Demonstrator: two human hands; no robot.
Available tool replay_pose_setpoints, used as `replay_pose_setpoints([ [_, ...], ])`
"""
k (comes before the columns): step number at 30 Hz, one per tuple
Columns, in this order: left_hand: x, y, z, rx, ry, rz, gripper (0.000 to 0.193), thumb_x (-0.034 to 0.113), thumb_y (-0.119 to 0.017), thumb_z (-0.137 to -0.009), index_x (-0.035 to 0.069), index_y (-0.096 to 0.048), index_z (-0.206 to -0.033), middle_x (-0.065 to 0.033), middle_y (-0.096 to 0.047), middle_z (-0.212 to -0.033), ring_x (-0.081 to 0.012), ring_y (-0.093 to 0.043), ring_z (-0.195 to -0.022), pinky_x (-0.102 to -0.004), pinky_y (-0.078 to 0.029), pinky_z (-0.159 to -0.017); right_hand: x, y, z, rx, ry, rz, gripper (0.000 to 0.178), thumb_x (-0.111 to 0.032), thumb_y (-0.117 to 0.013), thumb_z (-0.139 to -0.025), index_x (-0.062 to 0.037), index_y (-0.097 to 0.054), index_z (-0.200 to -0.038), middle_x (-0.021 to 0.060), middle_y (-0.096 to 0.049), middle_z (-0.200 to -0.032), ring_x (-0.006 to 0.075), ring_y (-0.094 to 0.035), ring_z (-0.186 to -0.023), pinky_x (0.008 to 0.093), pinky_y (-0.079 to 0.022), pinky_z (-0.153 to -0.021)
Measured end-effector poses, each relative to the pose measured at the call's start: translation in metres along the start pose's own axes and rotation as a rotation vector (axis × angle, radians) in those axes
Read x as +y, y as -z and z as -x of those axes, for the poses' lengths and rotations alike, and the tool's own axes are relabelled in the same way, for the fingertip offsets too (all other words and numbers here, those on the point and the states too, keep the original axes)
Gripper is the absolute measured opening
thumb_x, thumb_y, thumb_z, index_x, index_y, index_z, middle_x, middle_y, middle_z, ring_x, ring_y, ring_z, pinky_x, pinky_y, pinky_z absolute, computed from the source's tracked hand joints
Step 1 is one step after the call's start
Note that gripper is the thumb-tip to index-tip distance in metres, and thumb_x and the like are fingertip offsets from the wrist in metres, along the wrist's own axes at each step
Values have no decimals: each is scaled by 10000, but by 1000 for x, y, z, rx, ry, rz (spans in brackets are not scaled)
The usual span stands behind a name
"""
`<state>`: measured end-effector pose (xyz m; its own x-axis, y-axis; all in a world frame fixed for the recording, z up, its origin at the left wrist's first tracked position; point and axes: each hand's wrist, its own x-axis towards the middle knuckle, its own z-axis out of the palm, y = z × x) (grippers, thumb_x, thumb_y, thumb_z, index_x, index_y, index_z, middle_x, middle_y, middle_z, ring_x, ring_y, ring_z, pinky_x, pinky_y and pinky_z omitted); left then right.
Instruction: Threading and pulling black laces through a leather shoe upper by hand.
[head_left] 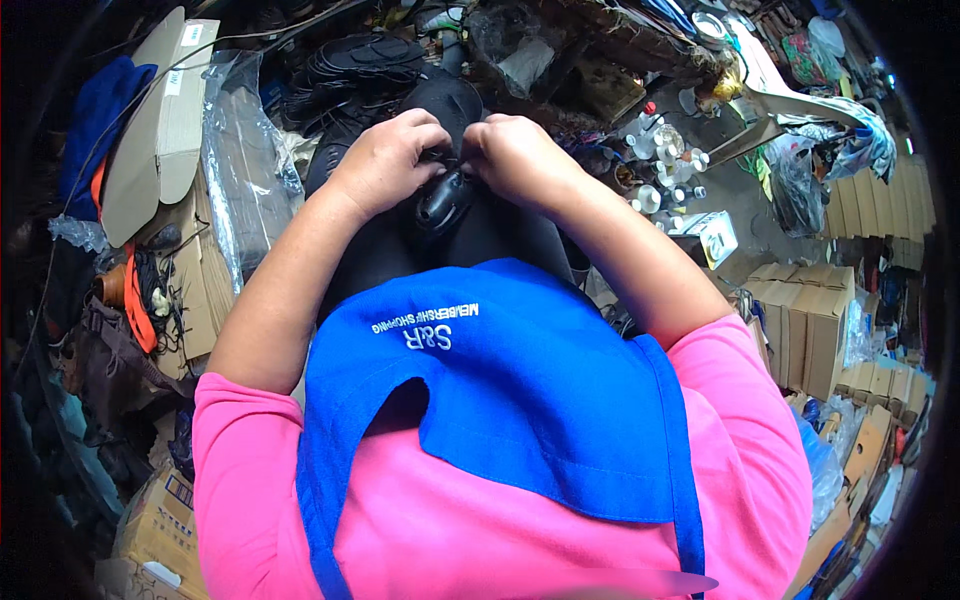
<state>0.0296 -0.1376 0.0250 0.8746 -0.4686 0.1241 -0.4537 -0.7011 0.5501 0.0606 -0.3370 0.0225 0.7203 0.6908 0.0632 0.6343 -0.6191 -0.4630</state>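
A glossy black shoe (446, 200) lies between my knees, its rounded end toward me. My left hand (392, 160) is closed, thumb and fingers pinching at the shoe's left side. From the other side my right hand (522, 165) pinches at its upper right part, fingers bent and pressed together. The fingertips of both hands nearly meet over the shoe, and the exact spot they grip is partly hidden. Just beyond the hands stands a dark, rounded upright piece (447, 95). A blue apron (540, 380) covers my lap.
Black soles or shoes (365, 60) are piled beyond my left hand. Several small white bottles (660, 155) and a white tin (708, 238) stand to the right. Folded cardboard (165, 130) and clear plastic (245, 160) lie left; cardboard boxes (805, 325) are stacked right.
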Motion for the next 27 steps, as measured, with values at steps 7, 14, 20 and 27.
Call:
replay_pose_setpoints([
  [7, -8, 11, 36, -69, 113, 0, 216, 91, -670, -780, 19, -571, -958, -151, -595, -930, -346, -595, -903, -385, -478, -782, 21, 12, 10, -152, -399, -858, 262, -305, -617, -897, -54, -670, -946, -22, -629, -819, 83, -545, -725, 254, -450, -692],
  [14, -24, 49, 74, -149, 340, 342, 261, 172, -621, -851, 14, -580, -1054, -176, -626, -847, -285, -622, -812, -362, -478, -741, 42, -6, 36, -81, 51, -520, 270, -234, -767, -772, -31, -606, -846, 18, -458, -913, 135, -485, -751, 266, -418, -716],
  [20, -29, 81, 45, -319, 662, -111, 284, 249, -565, -917, -16, -596, -1016, -86, -618, -949, -217, -591, -839, -351, -456, -780, 86, -36, 32, 591, -346, -619, 280, -267, -608, -896, -6, -637, -801, 92, -597, -840, 211, -578, -754, 314, -457, -671],
  [27, -12, 25, 12, 387, 175, 2042, 445, 365, -416, -986, 123, -390, -613, -95, -551, -777, -237, -548, -806, -373, -423, -795, 36, -18, 24, 302, -431, -2372, 431, -426, -433, -971, -91, -526, -716, 61, -526, -676, 211, -518, -653, 386, -444, -761],
])
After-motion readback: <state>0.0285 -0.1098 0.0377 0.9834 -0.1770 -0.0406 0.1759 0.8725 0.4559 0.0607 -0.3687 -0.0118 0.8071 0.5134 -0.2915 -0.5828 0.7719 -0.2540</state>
